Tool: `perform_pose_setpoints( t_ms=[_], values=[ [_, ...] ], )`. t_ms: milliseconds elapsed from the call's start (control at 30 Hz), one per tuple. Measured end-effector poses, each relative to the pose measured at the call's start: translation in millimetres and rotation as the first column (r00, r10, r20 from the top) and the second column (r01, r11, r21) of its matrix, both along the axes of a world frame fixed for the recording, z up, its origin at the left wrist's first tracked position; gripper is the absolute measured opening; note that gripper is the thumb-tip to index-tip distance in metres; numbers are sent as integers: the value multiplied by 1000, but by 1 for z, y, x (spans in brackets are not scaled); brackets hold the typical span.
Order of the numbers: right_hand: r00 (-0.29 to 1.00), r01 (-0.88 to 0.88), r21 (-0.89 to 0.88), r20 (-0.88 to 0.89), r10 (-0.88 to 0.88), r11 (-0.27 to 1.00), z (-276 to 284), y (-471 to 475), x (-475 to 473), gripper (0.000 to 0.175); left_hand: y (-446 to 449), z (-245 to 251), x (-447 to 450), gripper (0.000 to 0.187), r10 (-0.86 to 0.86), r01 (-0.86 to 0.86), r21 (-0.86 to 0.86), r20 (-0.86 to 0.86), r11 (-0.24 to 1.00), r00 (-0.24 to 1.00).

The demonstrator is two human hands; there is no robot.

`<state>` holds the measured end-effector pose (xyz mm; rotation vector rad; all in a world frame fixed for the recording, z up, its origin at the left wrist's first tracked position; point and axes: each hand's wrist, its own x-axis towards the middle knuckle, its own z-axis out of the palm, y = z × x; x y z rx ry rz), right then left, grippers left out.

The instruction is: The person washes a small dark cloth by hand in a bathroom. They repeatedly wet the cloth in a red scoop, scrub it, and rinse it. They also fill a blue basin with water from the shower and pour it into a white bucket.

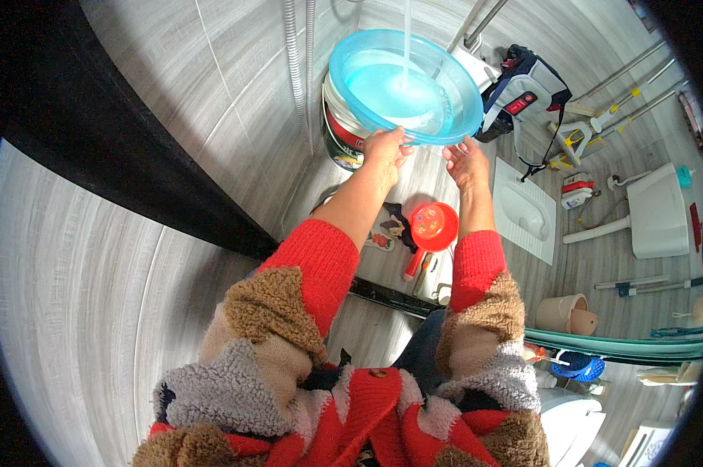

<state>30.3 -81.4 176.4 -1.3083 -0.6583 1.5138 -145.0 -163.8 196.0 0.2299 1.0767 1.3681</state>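
Note:
A blue plastic basin (339, 76) rests tilted on a white, red and green bucket (335, 125). A stream of water (407, 35) falls into the basin, where water stands in the bottom. My left hand (386, 150) is at the basin's near rim, fingers curled against it with the thumb on top. My right hand (467, 162) touches or nearly touches the rim further right, its fingers loosely bent; whether it grips is unclear. Below, between my forearms, a red plastic dipper (435, 227) lies near the floor beside a dark cloth (399, 225).
A squat toilet (523, 210) is set in the floor at right, near a white cistern (657, 213) and a detergent bottle (577, 191). A dark backpack (523, 93) hangs behind the basin. Shower hoses (296, 64) run down the left wall. A black threshold (392, 296) crosses below.

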Motion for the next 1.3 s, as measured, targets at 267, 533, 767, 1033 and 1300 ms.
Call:
perform_pose_setpoints(
  t_ms=[267, 533, 767, 1033, 1300],
  values=[
    [996, 74, 21, 40, -75, 997, 0, 2, 11, 34, 1, -1, 0, 20, 7, -7, -1, -17, 1000, 1000],
    [987, 118, 47, 107, -122, 992, 2, 4, 17, 32, 1, 0, 1, 18, 21, -21, 5, -19, 1000, 1000],
    [971, 176, 96, 145, -189, 980, 13, 2, 19, 29, 2, -4, 1, 17, 24, -24, 25, -16, 999, 1000],
    [955, 219, 153, 168, -243, 964, 22, -1, 19, 23, 2, -3, 1, 18, 28, -28, 26, -6, 999, 1000],
    [955, 228, 149, 157, -250, 962, 25, -3, 18, 26, 3, -6, 2, 21, 31, -32, 45, 20, 998, 999]
  ],
)
